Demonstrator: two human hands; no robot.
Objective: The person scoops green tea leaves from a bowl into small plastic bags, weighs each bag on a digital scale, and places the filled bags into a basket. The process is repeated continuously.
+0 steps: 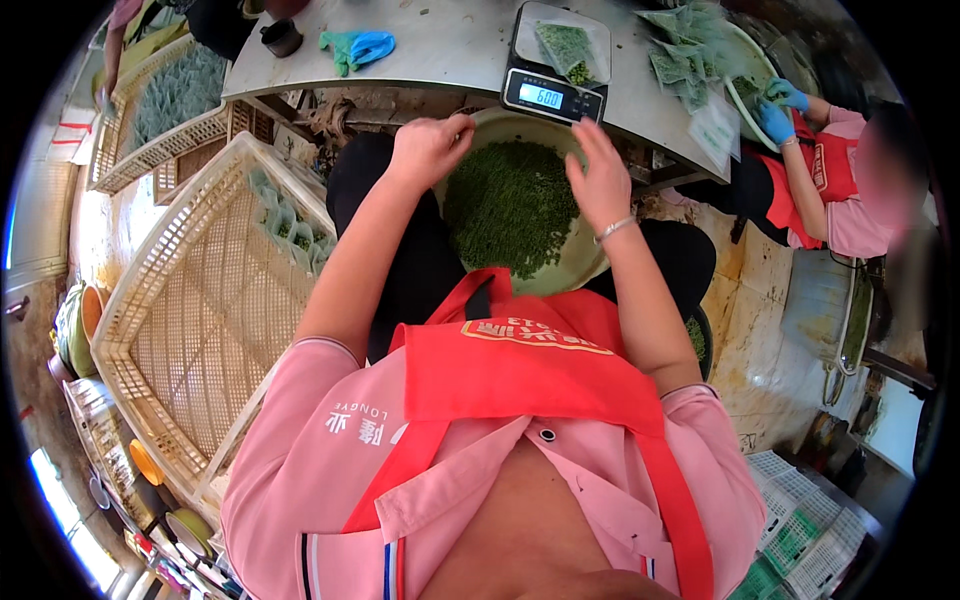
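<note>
A large pale basin (570,262) full of small green berries (505,205) stands between my knees. Over its left rim is my left hand (430,152), its fingers curled in and thumb pressed to the forefinger; anything inside the grip is hidden. My right hand (600,178) is at the basin's right rim, fingers stretched out and holding nothing, the tips close to the front corner of a digital scale (552,98). On the scale's plate lies a clear plastic bag (562,48) partly filled with green berries. Neither hand touches the bag.
The scale sits on a metal table (440,50) with a blue-green glove (357,50), a dark cup (281,38) and filled bags (690,60). A plastic crate (190,320) holding several bags is at left, another crate (165,130) beyond. A blue-gloved co-worker (820,170) works at right.
</note>
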